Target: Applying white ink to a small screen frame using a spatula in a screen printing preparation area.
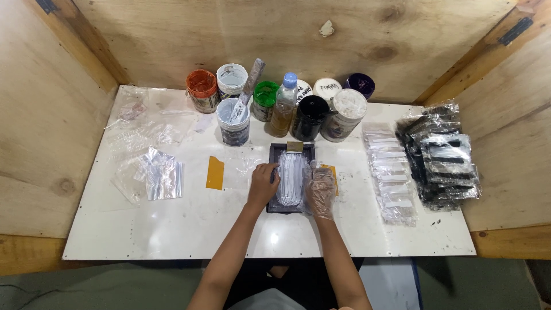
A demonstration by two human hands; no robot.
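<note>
Bare left hand, plastic-gloved right hand, both pressing clear crinkled packet, dark rectangular tray

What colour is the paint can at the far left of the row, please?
Orange, seen best in the head view: the paint can.

Dark rectangular tray lies flat between the two sets of fingers. A pale, white-streaked sheet rests on it, flat, its left and right edges under the fingers.
</note>
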